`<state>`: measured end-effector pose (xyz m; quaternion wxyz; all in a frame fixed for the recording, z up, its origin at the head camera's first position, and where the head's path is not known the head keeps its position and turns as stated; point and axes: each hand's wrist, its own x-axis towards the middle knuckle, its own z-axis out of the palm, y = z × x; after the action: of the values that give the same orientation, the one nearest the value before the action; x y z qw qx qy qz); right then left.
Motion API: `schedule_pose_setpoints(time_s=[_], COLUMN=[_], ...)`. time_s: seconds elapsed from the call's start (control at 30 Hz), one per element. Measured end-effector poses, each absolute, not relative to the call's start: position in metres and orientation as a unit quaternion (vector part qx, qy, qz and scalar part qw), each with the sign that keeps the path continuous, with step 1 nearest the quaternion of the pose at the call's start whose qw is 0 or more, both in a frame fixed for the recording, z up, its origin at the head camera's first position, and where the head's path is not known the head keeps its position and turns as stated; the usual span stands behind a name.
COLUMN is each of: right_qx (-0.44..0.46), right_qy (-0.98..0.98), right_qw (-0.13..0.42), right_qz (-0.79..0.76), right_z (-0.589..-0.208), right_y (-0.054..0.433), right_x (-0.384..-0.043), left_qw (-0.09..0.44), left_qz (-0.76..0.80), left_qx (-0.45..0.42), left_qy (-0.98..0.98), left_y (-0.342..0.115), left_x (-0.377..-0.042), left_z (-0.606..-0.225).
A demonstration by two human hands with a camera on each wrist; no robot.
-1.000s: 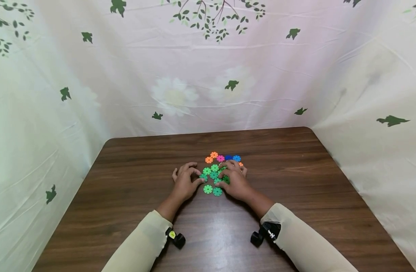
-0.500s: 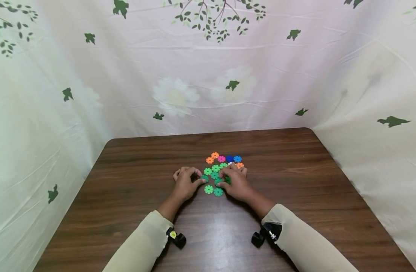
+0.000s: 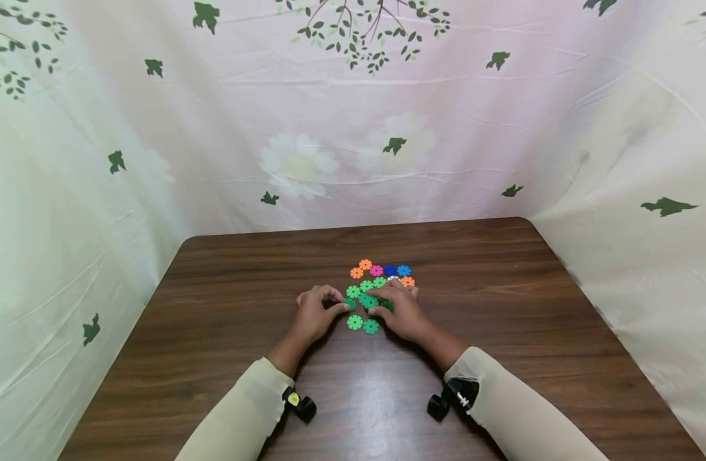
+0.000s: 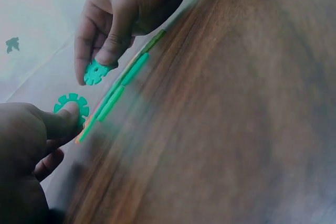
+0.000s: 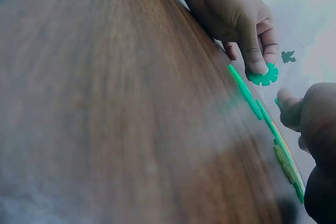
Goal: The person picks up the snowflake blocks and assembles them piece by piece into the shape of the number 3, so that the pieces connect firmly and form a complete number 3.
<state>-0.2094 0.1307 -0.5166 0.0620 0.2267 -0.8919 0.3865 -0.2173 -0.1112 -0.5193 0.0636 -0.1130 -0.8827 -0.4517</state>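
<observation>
My left hand [image 3: 316, 312] pinches a green notched disc [image 4: 84, 109] between thumb and fingers, just left of the cluster. Opposite it, my right hand [image 3: 403, 312] holds a second green notched disc [image 4: 93, 74] by its edge, above the flat pieces. The two held discs face each other with a small gap in the left wrist view. Nearer me, a light green disc [image 3: 355, 322] and a teal green disc [image 3: 371, 326] lie side by side. Other light green discs [image 3: 353, 291] lie beyond the hands. My right hand partly hides several pieces.
Orange discs [image 3: 365, 264], a pink disc [image 3: 377, 271], a dark blue disc [image 3: 390, 270] and a lighter blue disc [image 3: 403, 271] lie along the cluster's far side. The brown wooden table [image 3: 243, 269] is bordered by a printed cloth [image 3: 353, 192] at back and sides.
My right hand's green disc has come up from among the flat pieces and shifted slightly away from me and leftward. My left hand has stayed nearly still, still pinching its disc.
</observation>
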Motion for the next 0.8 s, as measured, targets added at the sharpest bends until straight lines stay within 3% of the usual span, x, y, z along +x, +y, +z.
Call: schedule_pose_setpoints(time_s=[0.8], right_qx=[0.25], right_qy=[-0.858], right_qw=[0.047], right_qz=[0.446], right_z=[-0.5133], right_y=[0.1302], right_x=[-0.2126], left_qw=[0.076], left_qz=[-0.501], left_qx=[-0.105], left_qy=[-0.856], left_y=[-0.1038], left_x=[-0.214], left_z=[-0.5141])
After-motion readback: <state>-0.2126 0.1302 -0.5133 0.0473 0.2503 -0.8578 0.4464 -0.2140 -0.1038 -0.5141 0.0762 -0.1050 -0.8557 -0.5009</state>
